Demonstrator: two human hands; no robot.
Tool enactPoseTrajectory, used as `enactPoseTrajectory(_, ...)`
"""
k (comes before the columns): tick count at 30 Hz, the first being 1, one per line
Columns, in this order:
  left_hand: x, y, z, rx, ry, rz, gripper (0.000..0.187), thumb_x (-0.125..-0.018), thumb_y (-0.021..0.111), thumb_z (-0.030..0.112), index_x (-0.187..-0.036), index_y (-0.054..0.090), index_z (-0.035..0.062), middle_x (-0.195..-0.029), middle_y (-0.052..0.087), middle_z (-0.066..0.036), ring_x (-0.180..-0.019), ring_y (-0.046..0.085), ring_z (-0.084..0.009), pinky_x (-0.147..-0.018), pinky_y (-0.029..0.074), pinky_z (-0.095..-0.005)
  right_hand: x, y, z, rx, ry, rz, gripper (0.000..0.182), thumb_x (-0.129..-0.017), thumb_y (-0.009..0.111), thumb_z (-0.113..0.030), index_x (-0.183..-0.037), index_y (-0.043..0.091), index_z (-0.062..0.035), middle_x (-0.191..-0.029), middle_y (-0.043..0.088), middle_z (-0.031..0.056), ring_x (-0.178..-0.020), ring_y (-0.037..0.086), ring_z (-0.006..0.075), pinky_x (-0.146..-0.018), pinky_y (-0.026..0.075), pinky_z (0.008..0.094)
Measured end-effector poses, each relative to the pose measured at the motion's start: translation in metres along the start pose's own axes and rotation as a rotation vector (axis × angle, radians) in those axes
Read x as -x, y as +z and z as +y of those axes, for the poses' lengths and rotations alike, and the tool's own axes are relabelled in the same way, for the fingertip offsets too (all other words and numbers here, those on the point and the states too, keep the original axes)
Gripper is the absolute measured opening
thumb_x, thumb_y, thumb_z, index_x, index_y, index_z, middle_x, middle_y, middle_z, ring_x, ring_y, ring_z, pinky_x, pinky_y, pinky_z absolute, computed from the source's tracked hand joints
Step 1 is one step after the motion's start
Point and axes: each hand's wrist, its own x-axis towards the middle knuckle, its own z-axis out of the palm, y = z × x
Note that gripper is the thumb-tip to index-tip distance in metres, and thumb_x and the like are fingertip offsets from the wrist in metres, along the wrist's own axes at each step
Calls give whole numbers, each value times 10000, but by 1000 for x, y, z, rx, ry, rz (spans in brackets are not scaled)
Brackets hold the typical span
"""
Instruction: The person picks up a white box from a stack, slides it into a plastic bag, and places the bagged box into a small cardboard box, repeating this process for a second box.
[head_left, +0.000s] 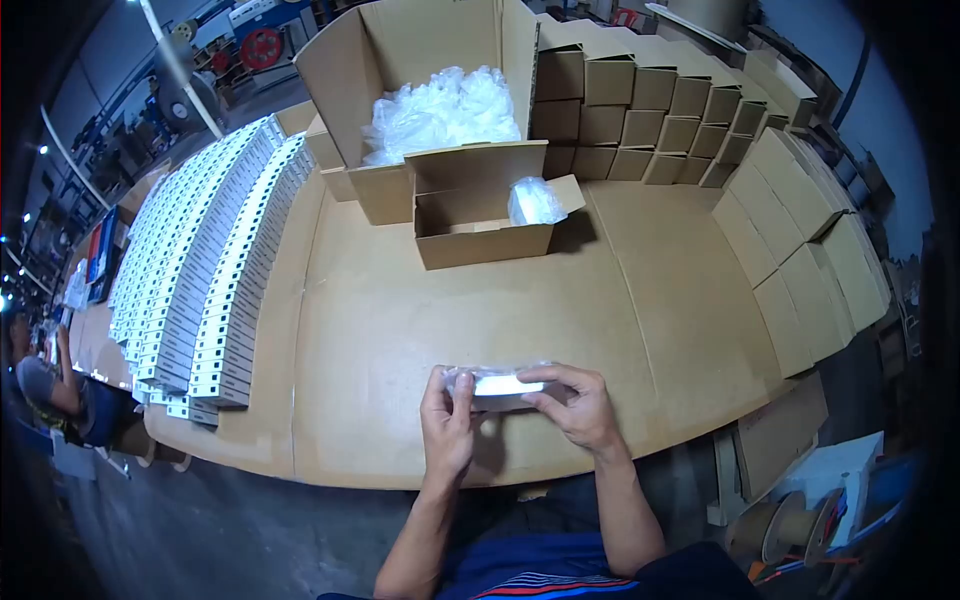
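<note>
Near the table's front edge, my left hand (449, 422) and my right hand (577, 405) grip the two ends of a small white box (497, 384) with clear plastic wrap about it. The fingers of both hands are closed on it. Beyond them stands an open cardboard box (485, 247), with a plastic-wrapped white item (536, 202) at its right end. A larger open carton (338, 95) behind it holds a heap of clear plastic bags (445, 112).
Long rows of small white boxes (190, 260) line the table's left side. Stacked brown cartons (655, 90) stand at the back right, with more cartons (800, 240) along the right edge. Another person (65, 385) is at the far left.
</note>
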Motion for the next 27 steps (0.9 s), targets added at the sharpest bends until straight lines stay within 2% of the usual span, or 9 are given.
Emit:
enactPoseTrajectory(4,-7,-17,-15,88,8,-64,234,-1104,485,275,-984,467,76,-921,595,-44,-795,620,-74,-701,600,-283,3,-4,1,20,12,0,302,-803,796,52,-1098,734,33,-1119,744,140,-1071,687,214,-974,517,316)
enactPoseTrajectory(7,-5,-13,-15,30,-13,8,223,-1116,465,231,-957,462,74,-789,451,33,-698,416,-35,-642,428,-222,1,-9,-1,48,19,-8,312,-792,808,31,-1096,737,22,-1125,743,145,-1080,695,228,-985,516,329)
enactPoseTrajectory(9,-3,-14,-7,84,-20,-55,169,-1101,483,188,-1214,477,63,-906,563,-23,-762,482,-52,-667,435,-226,1,-10,-2,93,1,3,308,-799,822,-6,-1098,748,6,-1121,746,143,-1082,706,244,-973,527,341)
enactPoseTrajectory(12,1,-11,22,-48,42,-178,454,-1043,581,93,-1473,443,47,-1114,673,-114,-934,640,-114,-769,524,-243,1,-14,2,170,-31,19,321,-776,842,-45,-1086,758,-28,-1191,719,142,-1141,673,266,-977,527,368)
enactPoseTrajectory(15,0,-9,23,-306,224,-298,371,-983,661,39,-1339,568,-6,-1074,678,-72,-929,634,-102,-803,529,-248,-3,-18,-8,250,-81,-3,331,-762,845,-60,-1082,761,-53,-1316,657,144,-1227,618,295,-1006,512,400)
enactPoseTrajectory(16,0,-11,26,-269,96,-293,289,-933,707,-20,-1214,642,-37,-1104,685,-77,-1020,643,-134,-860,530,-274,-5,-19,-14,272,-103,-13,333,-759,844,-64,-1081,762,-61,-1360,633,146,-1257,597,307,-1020,504,413)
enactPoseTrajectory(19,-6,-19,15,-264,90,-319,263,-946,704,3,-1199,645,-35,-1098,684,-80,-999,643,-132,-843,532,-273,-11,-20,-26,519,-230,-38,371,-765,821,-41,-1125,734,-34,-1491,523,157,-1255,585,361,-1076,451,427)
enactPoseTrajectory(23,-12,-20,11,-387,201,-303,224,-925,734,29,-1141,691,-10,-1044,705,-83,-944,678,-143,-755,553,-275,-17,-21,-35,651,-356,-192,376,-800,790,-64,-1158,675,-74,-1218,659,106,-1158,617,311,-990,489,432)
enactPoseTrajectory(27,-21,-24,16,-444,271,-350,237,-927,723,21,-1158,674,-3,-1194,641,-89,-1071,621,-147,-854,529,-287,-29,-24,-37,730,-416,-339,259,-828,763,-86,-1066,661,-77,-1039,650,96,-1010,639,291,-867,516,415)
